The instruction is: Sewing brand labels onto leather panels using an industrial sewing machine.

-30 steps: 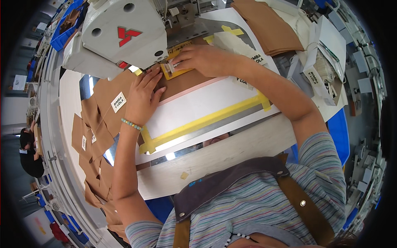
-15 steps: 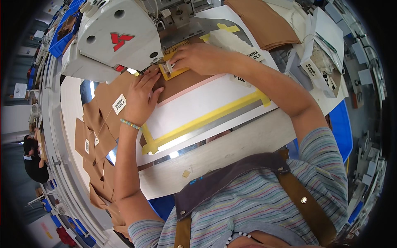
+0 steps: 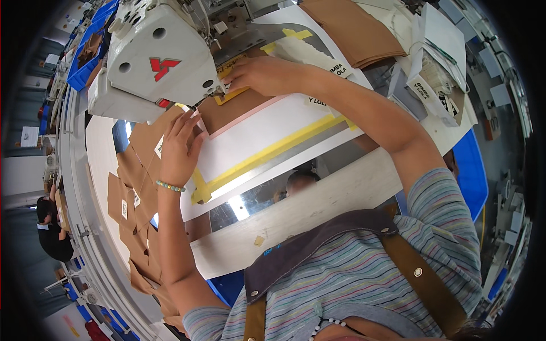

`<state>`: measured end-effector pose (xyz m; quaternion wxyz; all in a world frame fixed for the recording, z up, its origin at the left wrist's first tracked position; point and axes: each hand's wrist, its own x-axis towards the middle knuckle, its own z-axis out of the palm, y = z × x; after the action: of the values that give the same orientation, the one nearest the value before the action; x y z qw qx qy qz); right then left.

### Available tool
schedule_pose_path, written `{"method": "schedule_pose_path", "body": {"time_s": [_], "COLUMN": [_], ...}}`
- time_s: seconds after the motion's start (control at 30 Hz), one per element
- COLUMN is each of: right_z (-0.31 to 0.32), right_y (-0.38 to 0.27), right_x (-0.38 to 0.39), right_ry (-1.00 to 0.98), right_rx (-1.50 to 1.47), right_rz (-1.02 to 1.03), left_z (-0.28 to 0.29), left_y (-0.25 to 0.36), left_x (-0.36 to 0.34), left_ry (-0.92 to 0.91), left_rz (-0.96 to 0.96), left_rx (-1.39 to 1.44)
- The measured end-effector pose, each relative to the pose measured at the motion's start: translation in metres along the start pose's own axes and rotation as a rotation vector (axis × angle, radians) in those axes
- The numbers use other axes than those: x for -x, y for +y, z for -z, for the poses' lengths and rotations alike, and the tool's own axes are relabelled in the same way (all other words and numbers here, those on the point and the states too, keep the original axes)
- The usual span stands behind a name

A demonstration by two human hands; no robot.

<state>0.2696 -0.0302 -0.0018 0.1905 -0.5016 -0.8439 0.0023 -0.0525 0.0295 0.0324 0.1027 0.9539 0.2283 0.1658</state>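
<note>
My left hand [image 3: 181, 145] lies beside the needle area of a white sewing machine [image 3: 149, 57], fingers stretched out at the left edge of a brown flat piece [image 3: 233, 111]. That piece lies on a white sheet [image 3: 250, 142] edged with yellow tape [image 3: 267, 156]. Over a yellow frame [image 3: 230, 98] on the brown piece, my right hand [image 3: 263, 75] bends its closed fingers and grips it by the needle. Its fingertips are partly hidden. A white label [image 3: 159, 146] shows behind my left hand.
Brown pieces with thread and white labels hang at the left [image 3: 133, 204]. A stack of brown pieces [image 3: 355, 34] lies far right, near a box of labels [image 3: 435, 85]. A shiny metal plate [image 3: 244, 207] lies before me. Another person [image 3: 54, 227] is far left.
The white sheet with the brown piece has shifted left and away, baring more of the shiny plate. Both hands have moved left, the left one also slightly nearer me.
</note>
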Motion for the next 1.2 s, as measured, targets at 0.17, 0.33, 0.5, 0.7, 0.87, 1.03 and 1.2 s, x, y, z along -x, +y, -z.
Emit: {"method": "schedule_pose_path", "body": {"time_s": [0.17,0.33,0.5,0.7,0.87,1.03,1.2], "right_z": [0.011,0.05,0.086,0.068,0.059,0.059,0.058], "right_y": [-0.004,-0.021,-0.004,0.025,0.029,0.03,0.032], "right_x": [-0.003,0.041,0.108,0.128,0.128,0.129,0.128], "right_ry": [-0.059,0.066,0.329,0.584,0.691,0.721,0.716], "right_rx": [0.001,-0.032,0.042,-0.038,-0.116,-0.118,-0.126], "right_rz": [-0.037,-0.106,-0.133,-0.294,-0.299,-0.305,-0.309], "left_z": [0.001,-0.002,-0.011,-0.026,-0.029,-0.027,-0.026], "left_y": [0.0,0.0,-0.003,0.005,0.013,0.015,0.015], "left_x": [0.004,0.007,0.002,-0.017,-0.019,-0.02,-0.02], "left_ry": [0.02,0.013,0.033,0.001,0.084,0.009,-0.005], "left_rz": [0.049,0.019,0.011,0.001,-0.062,-0.035,-0.028], "left_rx": [0.01,0.038,0.034,0.024,-0.034,0.0,0.04]}}
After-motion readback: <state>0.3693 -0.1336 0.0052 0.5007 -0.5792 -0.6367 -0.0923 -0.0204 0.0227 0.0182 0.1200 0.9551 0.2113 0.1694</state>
